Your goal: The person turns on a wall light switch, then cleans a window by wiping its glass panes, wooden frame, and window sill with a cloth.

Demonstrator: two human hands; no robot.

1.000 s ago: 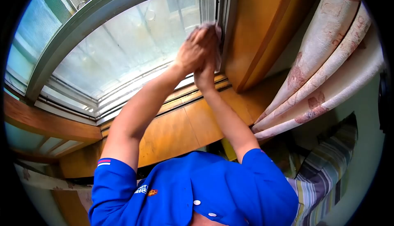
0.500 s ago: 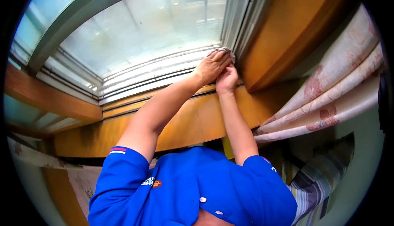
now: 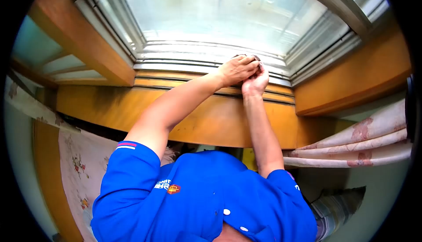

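My left hand [image 3: 239, 70] reaches over the lower window track [image 3: 189, 65], its fingers bent and closed round a small crumpled cloth [image 3: 257, 58]. Only bits of that cloth show at the fingertips, and they look dark. Right against it, my right hand [image 3: 256, 82] is turned partly palm up, with its fingers curled in to the same cloth. Part of the right fingers is hidden behind the left hand. Both hands are above the metal track, just beyond the wooden sill [image 3: 211, 123].
A large window pane [image 3: 211, 13] rises behind the track. Wooden frame posts stand at the left [image 3: 94, 44] and right [image 3: 356, 81]. A flowered curtain [image 3: 351, 147] is gathered at the right, and pale flowered fabric [image 3: 83, 167] hangs at the lower left.
My view has swung round and levelled. Both hands, with the cloth, have come away from the right corner of the window frame and are now further left along the track.
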